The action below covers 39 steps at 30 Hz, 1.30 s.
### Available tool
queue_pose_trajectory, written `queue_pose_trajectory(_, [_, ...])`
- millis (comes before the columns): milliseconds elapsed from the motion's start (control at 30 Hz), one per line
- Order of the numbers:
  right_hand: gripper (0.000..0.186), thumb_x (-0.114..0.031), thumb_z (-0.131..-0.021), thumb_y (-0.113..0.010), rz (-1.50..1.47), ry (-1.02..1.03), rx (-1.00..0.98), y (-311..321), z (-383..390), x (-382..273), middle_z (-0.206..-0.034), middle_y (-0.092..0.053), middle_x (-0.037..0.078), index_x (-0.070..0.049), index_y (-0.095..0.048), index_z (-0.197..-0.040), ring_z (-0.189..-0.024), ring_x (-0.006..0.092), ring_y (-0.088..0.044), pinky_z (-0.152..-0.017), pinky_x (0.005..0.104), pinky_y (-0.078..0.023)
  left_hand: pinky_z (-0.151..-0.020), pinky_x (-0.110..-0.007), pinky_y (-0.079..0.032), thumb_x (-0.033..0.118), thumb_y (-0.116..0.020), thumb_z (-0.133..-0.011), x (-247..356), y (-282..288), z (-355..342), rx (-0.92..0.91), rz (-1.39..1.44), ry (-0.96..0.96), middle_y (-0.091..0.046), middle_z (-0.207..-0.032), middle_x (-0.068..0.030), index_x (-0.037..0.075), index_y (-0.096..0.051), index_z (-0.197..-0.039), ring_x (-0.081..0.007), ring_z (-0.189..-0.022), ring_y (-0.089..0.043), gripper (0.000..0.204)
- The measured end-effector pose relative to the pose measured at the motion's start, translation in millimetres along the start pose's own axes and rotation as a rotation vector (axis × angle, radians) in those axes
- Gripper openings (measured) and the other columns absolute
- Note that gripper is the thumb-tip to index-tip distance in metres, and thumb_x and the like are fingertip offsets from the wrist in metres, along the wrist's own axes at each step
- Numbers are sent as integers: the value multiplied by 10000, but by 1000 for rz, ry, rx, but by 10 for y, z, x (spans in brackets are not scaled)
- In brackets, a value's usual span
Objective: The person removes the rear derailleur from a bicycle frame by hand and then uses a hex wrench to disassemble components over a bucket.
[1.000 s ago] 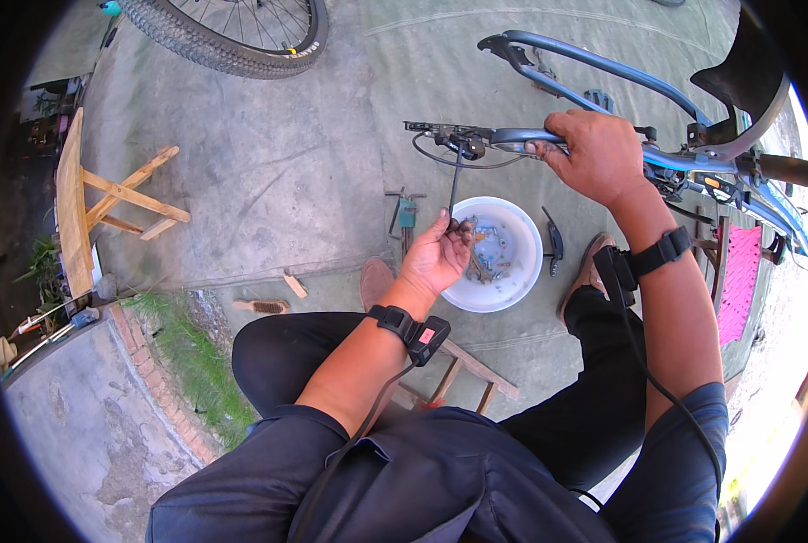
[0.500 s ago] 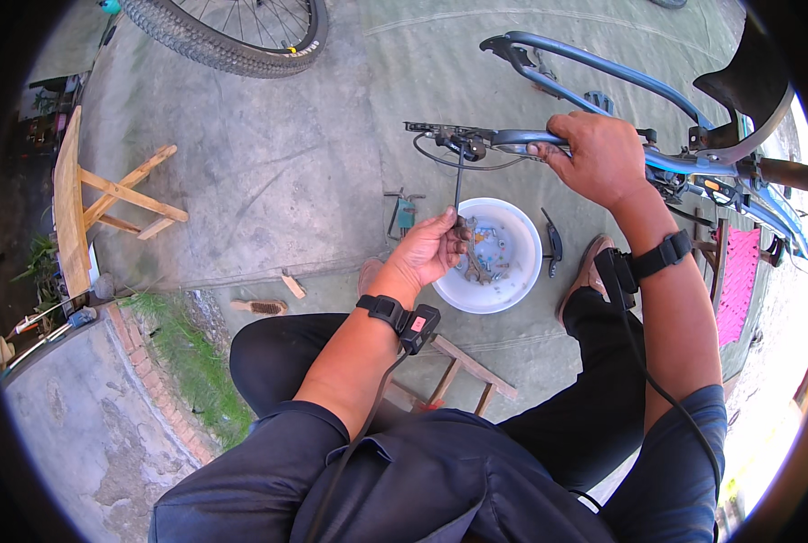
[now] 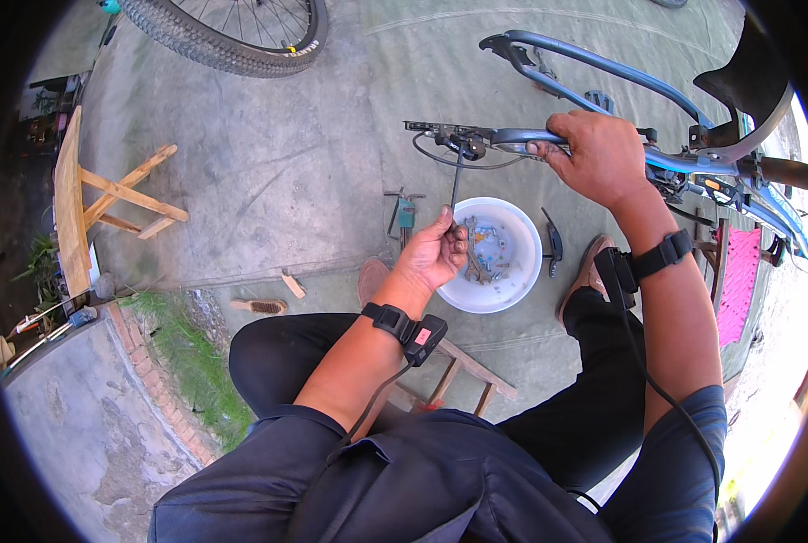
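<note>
From the white bowl (image 3: pixel 520 284) of wrenches (image 3: pixel 477 262): at nine, the left hand (image 3: pixel 436 258), overlapping its rim, fingers curled closed on a rod (image 3: pixel 456 185); at one, the right hand (image 3: pixel 594 158), fingers wrapped round the bike frame (image 3: pixel 684 163). Black tool (image 3: pixel 554 244) at three; green tool (image 3: pixel 406 214) and wheel (image 3: pixel 228 61) at ten; stool (image 3: pixel 125 191) at nine. Grey-green ground sheet (image 3: pixel 286 181); grass (image 3: pixel 191 366) at eight.

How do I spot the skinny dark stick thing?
Find the blue bike frame at the upper right, gripped by the right hand. Below the black mechanism at its left end, a thin dark rod runs down to the left hand, near the white tub. Unlike the wrenches lying in the tub, it is dark and held.
</note>
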State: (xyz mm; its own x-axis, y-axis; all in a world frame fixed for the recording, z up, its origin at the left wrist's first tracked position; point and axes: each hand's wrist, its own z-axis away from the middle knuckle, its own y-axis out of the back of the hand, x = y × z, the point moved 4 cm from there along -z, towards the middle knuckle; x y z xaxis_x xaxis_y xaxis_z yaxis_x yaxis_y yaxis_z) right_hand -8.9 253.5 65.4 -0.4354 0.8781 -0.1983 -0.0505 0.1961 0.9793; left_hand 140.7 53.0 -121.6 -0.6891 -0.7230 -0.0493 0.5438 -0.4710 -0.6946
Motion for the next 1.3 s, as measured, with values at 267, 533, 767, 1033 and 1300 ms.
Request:
queue_pose_trajectory(267, [333,-430,-791,-701,10,-24,-26,7,-4,-10,-652,-602,73,-107,-635,-743,-620,298,-606,-530,422,-455,-504,-265,-355,380,-610,-937,-2,-49,37,36,-71,-89,-526,-679,-3,173,-539,-789,-133,-568,-470,264])
queue_pose_trajectory(533, [334,-429,-794,-699,9,-21,-19,4,-6,-4,-656,-597,71,-105,-633,-745,-630,299,-605,-538,425,-454,-512,-265,-361,376,-590,-954,-38,-136,77,131,-169,-188,-521,-681,-1,171,-519,-820,-126,-565,-470,254])
queue_pose_trajectory(767, [338,-432,-789,-704,20,-39,-43,14,-6,-15,-665,-598,64,-106,-627,-744,-640,295,-604,-543,424,-453,-518,-263,-380,373,-582,-958,-66,-114,49,100,-27,-163,-560,-722,-14,148,-524,-836,-130,-596,-502,262])
queue_pose_trajectory(1033, [338,-436,-796,-694,22,-39,-46,24,-6,-43,-658,-602,60,-110,-625,-739,-645,296,-611,-548,420,-465,-534,-291,-422,348,-482,-1006,-62,33,32,154,140,-117,-592,-747,-31,98,-533,-878,-161,-634,-544,285])
queue_pose_trajectory(1300, [336,-432,-804,-687,26,-29,-42,17,0,-25,-656,-606,64,-108,-625,-738,-642,298,-613,-546,421,-466,-526,-298,-436,340,-481,-1005,-168,258,134,467,-178,-126,-607,-732,-46,89,-541,-926,-178,-622,-572,270])
